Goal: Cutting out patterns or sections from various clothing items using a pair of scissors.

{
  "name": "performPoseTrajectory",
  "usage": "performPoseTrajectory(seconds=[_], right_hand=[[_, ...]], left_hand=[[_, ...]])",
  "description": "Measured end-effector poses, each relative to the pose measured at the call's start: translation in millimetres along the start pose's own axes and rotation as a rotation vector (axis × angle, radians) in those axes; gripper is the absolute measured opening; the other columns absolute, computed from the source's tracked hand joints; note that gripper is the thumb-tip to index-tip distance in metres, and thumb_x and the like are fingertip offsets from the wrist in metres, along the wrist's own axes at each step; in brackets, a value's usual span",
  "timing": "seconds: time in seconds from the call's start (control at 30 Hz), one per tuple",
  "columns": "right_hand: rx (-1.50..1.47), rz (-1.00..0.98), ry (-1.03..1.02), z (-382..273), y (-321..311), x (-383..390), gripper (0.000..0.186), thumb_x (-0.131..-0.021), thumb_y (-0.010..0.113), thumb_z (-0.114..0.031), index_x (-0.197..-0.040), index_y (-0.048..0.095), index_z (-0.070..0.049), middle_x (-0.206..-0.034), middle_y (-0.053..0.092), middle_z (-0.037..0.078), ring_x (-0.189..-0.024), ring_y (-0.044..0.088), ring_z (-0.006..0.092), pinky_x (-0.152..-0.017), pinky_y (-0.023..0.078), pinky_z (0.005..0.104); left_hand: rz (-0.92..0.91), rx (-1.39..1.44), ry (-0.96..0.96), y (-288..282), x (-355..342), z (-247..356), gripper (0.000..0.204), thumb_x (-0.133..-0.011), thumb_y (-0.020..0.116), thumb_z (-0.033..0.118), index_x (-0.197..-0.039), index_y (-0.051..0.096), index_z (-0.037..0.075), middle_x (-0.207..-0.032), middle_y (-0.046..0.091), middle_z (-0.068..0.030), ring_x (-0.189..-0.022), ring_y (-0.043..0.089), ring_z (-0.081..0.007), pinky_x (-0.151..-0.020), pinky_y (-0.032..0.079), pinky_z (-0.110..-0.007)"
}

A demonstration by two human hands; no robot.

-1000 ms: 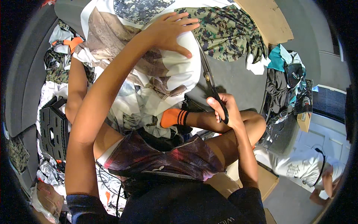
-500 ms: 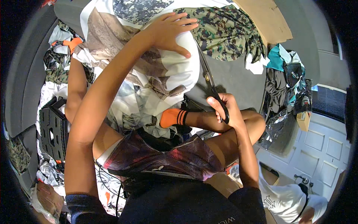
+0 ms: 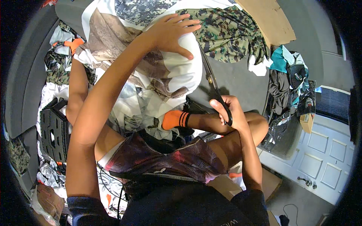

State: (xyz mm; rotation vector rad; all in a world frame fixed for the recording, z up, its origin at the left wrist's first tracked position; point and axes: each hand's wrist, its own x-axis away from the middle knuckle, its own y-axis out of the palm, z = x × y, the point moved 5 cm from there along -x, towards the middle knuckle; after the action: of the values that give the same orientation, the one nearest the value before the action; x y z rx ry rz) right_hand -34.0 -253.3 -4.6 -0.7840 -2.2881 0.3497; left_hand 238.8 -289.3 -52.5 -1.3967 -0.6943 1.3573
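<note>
My left hand [image 3: 168, 34] lies flat with its fingers spread on a large white, brown and grey patterned fabric [image 3: 117, 34]. In my right hand [image 3: 233, 111] is a pair of long black scissors [image 3: 209, 77], my fingers wrapped round the handles. The blades point away from me and look nearly closed. Their tips reach the right edge of the white fabric, just right of my left hand; whether cloth lies between them I cannot tell. A green camouflage fabric [image 3: 226, 34] lies beyond, next to my left fingertips.
Cardboard [image 3: 269, 20] lies at the far right. Dark and teal clothes [image 3: 279, 79] are heaped to the right, near a white door [image 3: 320, 154]. A black plastic step stool [image 3: 54, 130] stands at left among fabric piles. My legs, one in an orange sock [image 3: 174, 119], flank the cloth.
The person in a white shirt at the lower right has gone out of view, showing floor and a cable there. My hands and the scissors have barely moved.
</note>
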Motion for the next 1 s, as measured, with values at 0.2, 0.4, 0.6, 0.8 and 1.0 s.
performPoseTrajectory(seconds=[0.2,0.4,0.6,0.8,1.0], right_hand=[[0.005,-0.01,-0.015,6,-1,0,0.039,-0.092,0.061,-0.03,-0.062,0.048,-0.008,-0.047,0.047,0.001,-0.037,0.041,0.008,-0.038,0.033,0.0209],[-0.118,-0.108,-0.056,30,-6,-2,0.038,-0.092,0.061,-0.032,-0.065,0.05,-0.007,-0.049,0.049,0.001,-0.038,0.043,0.0083,-0.039,0.035,0.0203],[-0.135,-0.153,-0.09,23,-14,-14,0.039,-0.092,0.06,-0.035,-0.067,0.051,-0.007,-0.05,0.05,0.001,-0.039,0.045,0.0087,-0.041,0.036,0.02],[-0.092,-0.161,-0.075,3,-16,-32,0.041,-0.091,0.06,-0.039,-0.067,0.05,-0.007,-0.051,0.05,0.002,-0.039,0.045,0.0092,-0.041,0.037,0.02],[-0.084,-0.139,-0.06,-3,-12,-35,0.043,-0.091,0.061,-0.041,-0.066,0.049,-0.008,-0.05,0.05,0.002,-0.039,0.045,0.0095,-0.041,0.037,0.0207]], left_hand=[[0.033,0.018,0.018,1,0,-1,0.101,-0.067,0.058,0.079,-0.146,0.037,0.019,-0.153,0.032,0.0074,-0.141,0.027,-0.0195,-0.115,0.02,-0.042],[0.051,0.084,-0.005,1,-4,-8,0.09,-0.073,0.058,0.073,-0.143,0.041,0.019,-0.151,0.036,0.0071,-0.141,0.028,-0.019,-0.115,0.02,-0.042],[0.05,0.171,-0.102,-3,-3,-13,0.077,-0.078,0.057,0.067,-0.139,0.047,0.021,-0.148,0.04,0.0072,-0.141,0.029,-0.0175,-0.115,0.02,-0.041],[0.1,0.039,-0.132,-9,3,-10,0.074,-0.079,0.058,0.066,-0.139,0.048,0.024,-0.148,0.041,0.0075,-0.141,0.03,-0.0159,-0.115,0.019,-0.041],[0.079,0.024,-0.137,-8,4,-11,0.076,-0.078,0.059,0.066,-0.14,0.046,0.025,-0.149,0.039,0.008,-0.141,0.029,-0.0153,-0.115,0.018,-0.041]])
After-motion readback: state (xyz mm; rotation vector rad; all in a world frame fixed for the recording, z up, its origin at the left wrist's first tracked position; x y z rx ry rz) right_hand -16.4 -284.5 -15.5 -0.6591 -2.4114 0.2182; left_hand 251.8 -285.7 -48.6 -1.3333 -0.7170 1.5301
